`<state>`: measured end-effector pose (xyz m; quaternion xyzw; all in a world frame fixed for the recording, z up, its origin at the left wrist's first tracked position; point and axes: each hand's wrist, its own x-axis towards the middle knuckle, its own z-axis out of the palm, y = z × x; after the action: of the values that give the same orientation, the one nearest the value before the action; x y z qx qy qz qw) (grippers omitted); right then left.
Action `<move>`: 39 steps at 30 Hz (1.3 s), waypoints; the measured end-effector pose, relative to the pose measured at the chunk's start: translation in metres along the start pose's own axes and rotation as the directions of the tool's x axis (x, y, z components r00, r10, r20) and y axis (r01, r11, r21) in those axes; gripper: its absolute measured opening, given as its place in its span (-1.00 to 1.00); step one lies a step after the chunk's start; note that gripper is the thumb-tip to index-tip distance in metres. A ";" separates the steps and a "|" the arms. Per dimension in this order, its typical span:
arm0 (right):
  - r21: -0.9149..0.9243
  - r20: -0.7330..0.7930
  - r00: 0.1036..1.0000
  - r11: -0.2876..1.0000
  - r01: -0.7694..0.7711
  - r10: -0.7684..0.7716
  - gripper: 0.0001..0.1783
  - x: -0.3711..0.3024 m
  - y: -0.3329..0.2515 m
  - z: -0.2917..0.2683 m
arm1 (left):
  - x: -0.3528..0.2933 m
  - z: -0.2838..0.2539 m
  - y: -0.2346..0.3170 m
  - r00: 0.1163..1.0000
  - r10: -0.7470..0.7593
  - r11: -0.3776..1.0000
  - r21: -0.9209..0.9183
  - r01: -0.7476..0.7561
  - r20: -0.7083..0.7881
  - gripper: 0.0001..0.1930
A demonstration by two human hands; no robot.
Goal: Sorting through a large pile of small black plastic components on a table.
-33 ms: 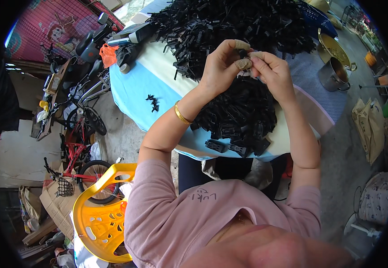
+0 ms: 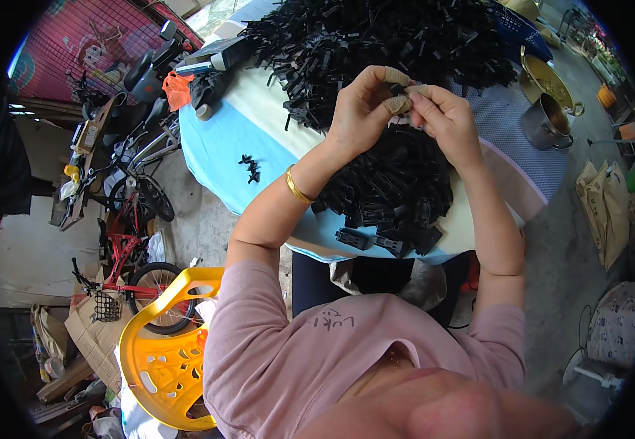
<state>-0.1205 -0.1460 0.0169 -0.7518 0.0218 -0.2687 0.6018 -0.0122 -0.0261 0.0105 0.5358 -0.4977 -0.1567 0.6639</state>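
Note:
My left hand [image 2: 365, 113] and my right hand [image 2: 445, 121] meet fingertip to fingertip above the table. Beige tape wraps some of the fingers. Between the left thumb and forefinger sits a small black plastic part [image 2: 397, 90], mostly covered by the fingers. My right thumb and fingers are pinched together against its side; anything in that pinch is hidden. Beneath the hands and nearer to me lies a heap of black plastic clip-like pieces [image 2: 383, 183]. Farther off spreads a larger pile of thin black plastic parts [image 2: 376, 36].
A few black bits [image 2: 250, 168] lie at the left of the cloth-covered table [image 2: 215, 157]. An orange bag [image 2: 178, 91] and a tape roll [image 2: 204, 112] rest on its far left. At right stand a metal pot [image 2: 546, 123] and a brass-coloured basin [image 2: 544, 77]. A yellow chair [image 2: 142, 351] is beside me.

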 end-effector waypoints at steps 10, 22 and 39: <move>0.086 0.033 0.990 0.986 -0.141 0.139 -0.85 0.003 0.000 -0.001 | -0.004 0.015 -0.002 0.963 0.211 0.977 0.058 -0.204 -0.167 -0.82; -0.414 -0.069 0.949 0.874 0.253 -0.308 -0.79 0.002 0.000 -0.001 | -0.013 0.029 0.006 0.960 0.274 0.778 0.600 -0.187 -0.057 -0.40; 0.202 0.106 0.978 0.967 0.155 -0.178 -0.81 0.008 0.003 -0.026 | 0.004 -0.003 0.016 0.903 -0.317 0.813 -0.407 0.417 0.291 -0.88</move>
<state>-0.1237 -0.1726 0.0211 -0.7044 -0.1049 -0.2722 0.6470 -0.0129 -0.0212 0.0266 0.4300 -0.3998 -0.4511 0.6721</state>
